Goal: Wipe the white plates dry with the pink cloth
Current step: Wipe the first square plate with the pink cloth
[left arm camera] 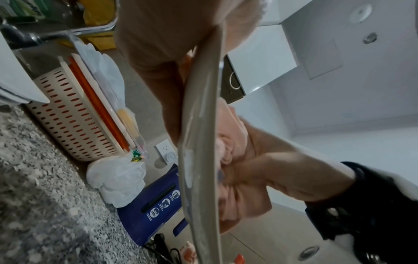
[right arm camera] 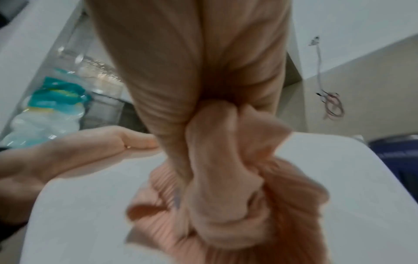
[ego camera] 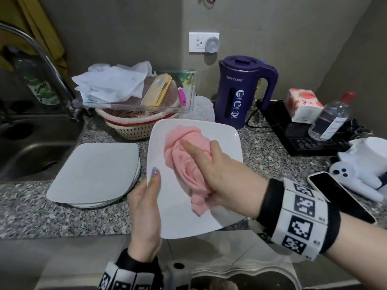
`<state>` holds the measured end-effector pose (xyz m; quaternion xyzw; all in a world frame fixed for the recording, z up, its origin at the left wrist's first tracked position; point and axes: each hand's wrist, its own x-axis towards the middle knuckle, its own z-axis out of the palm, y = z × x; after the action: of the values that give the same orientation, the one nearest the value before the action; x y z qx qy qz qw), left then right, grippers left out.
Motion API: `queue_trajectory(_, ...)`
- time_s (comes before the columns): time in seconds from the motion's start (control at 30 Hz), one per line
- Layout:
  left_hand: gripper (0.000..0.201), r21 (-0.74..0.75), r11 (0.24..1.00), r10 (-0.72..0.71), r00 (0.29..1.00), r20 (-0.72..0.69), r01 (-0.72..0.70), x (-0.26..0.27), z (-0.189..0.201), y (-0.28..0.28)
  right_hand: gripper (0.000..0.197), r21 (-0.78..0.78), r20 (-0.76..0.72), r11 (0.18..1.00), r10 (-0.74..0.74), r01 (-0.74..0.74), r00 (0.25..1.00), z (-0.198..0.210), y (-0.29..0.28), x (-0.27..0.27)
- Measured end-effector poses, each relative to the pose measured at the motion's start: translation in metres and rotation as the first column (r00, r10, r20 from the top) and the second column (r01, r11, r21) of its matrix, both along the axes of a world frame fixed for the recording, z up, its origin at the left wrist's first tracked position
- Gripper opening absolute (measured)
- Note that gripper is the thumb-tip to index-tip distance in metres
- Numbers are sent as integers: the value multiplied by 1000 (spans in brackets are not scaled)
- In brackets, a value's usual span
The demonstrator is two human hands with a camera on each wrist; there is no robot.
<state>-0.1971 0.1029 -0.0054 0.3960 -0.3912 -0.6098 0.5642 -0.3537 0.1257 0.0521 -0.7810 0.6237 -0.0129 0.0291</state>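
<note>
Left hand (ego camera: 144, 208) clamps the square white plate (ego camera: 222, 143) by its near-left rim, lifted just right of the plate stack (ego camera: 94, 172), so the right hand (ego camera: 222, 174), clutching the pink cloth (ego camera: 186, 155), can rub its face.

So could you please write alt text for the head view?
A right hand presses a pink cloth onto a white plate that the left hand holds by its edge, beside stacked plates on a granite counter.

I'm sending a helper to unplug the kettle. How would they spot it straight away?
Look along the granite counter to the back wall, below the white wall socket. The kettle stands there, right of the stacked baskets: the only tall, dark purple thing around.
</note>
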Motion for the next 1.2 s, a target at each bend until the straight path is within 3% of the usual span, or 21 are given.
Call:
queue_trajectory(0.1, 28, -61, 998, -5, 1000, 30, 7, -1, 0, 3, 99, -101, 41, 985, -138, 142, 990, 6, -4, 2)
queue_trajectory(0.17, 28, -88, 996, -13, 999, 32, 15, -2, 0, 3, 103, -157, 9, 975, -159, 159, 987, 8, -3, 9)
queue_trajectory(0.27, 27, -113, 993, 26, 998, 61, -19, 1, -1, 2, 123, -87, -60, 996, -41, 36, 997, -4, 14, 36)
queue_trajectory(0.37, 28, -178, 983, 63, 992, 106, -44, 6, -1, -3, 133, -231, -5, 970, -75, 72, 997, -17, 23, 47)
queue_trajectory(0.47, 25, -234, 969, 99, 990, 98, -74, 10, 3, -4, 108, -237, 189, 968, 125, -79, 974, -15, 17, 41)
queue_trajectory(0.53, 25, -267, 961, 90, 994, 66, -70, 9, 9, -4, 94, -214, 251, 968, 183, -130, 951, -7, 13, 38)
queue_trajectory(0.63, 42, -277, 959, 64, 998, 10, -59, 6, 11, 2, 80, -225, 447, 973, 51, 57, 893, 18, -1, 20)
queue_trajectory(0.73, 38, -211, 974, 68, 995, -68, -81, 5, 12, 5, 70, -341, 476, 918, -16, 202, 879, 32, -8, -6)
queue_trajectory(0.83, 29, -186, 979, 81, 996, -26, -85, 2, 10, 1, 64, -305, 517, 952, 174, -10, 838, 20, 6, 12)
queue_trajectory(0.9, 27, -144, 986, 80, 997, 2, -79, 1, 7, 1, 61, -245, 489, 963, 224, -114, 843, 5, 12, 30)
queue_trajectory(0.97, 24, -90, 994, 66, 997, -34, -68, 0, 7, 2, 58, -220, 499, 974, 156, -50, 853, 8, 4, 23)
queue_trajectory(1.03, 37, -67, 996, 61, 996, -63, -65, 1, 7, 5, 53, -230, 506, 968, 30, 102, 862, 18, -4, 1)
queue_trajectory(1.1, 44, -99, 993, 63, 996, -70, -69, 0, 8, 6, 52, -230, 411, 942, -132, 243, 902, 23, -5, -19)
queue_trajectory(1.17, 34, -118, 990, 77, 996, -53, -83, -2, 8, 4, 60, -161, 331, 960, -167, 230, 929, 19, 3, -13)
queue_trajectory(1.2, 28, -127, 989, 74, 997, -33, -77, -2, 6, 2, 65, -116, 358, 982, -101, 152, 928, 14, 8, -1)
